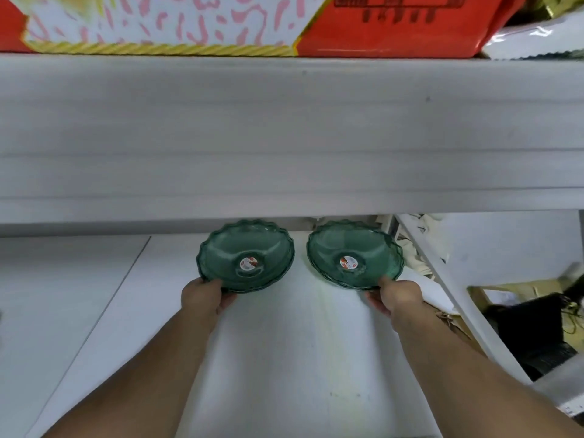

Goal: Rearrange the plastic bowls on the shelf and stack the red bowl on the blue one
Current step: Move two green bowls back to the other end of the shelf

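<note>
A person's left hand and right hand each grip the near rim of a translucent green scalloped bowl on a white shelf. The left bowl and right bowl sit side by side, apart, each with a round sticker at its centre. Above, a red and white patterned box rests on the upper shelf.
</note>
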### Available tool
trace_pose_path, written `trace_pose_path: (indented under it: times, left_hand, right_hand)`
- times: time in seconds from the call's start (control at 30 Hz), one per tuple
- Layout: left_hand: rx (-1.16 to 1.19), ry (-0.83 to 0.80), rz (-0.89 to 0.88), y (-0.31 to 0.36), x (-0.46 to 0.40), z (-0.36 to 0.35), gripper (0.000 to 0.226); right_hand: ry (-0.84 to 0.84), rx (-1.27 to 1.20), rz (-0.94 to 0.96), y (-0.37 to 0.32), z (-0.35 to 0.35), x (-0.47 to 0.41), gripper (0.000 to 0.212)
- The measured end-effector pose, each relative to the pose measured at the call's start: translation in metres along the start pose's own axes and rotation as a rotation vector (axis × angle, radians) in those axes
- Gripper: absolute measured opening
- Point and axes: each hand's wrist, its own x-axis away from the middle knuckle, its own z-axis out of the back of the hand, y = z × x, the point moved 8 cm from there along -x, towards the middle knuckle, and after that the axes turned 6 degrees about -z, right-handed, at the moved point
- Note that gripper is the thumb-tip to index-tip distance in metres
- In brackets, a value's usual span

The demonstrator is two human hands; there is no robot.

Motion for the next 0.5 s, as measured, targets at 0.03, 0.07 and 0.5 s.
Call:
trace_pose_path:
  times: [0.03, 0.07, 0.5]
  left_hand:
    - [-0.007, -0.002, 0.001, 0.001, 0.000, -0.001, 0.008]
    - [-0.015, 0.000, 0.000, 0.001, -0.001, -0.001, 0.007]
    - [-0.617, -0.104, -0.115, 0.031, 0.039, 0.025, 0.065]
  right_hand:
    - [-0.002, 0.000, -0.005, 0.000, -0.001, 0.000, 0.014]
    - [-0.004, 0.004, -0.011, 0.001, -0.002, 0.000, 0.015]
    - [0.056, 0.330, 0.120, 0.007, 0.007, 0.044, 0.029]
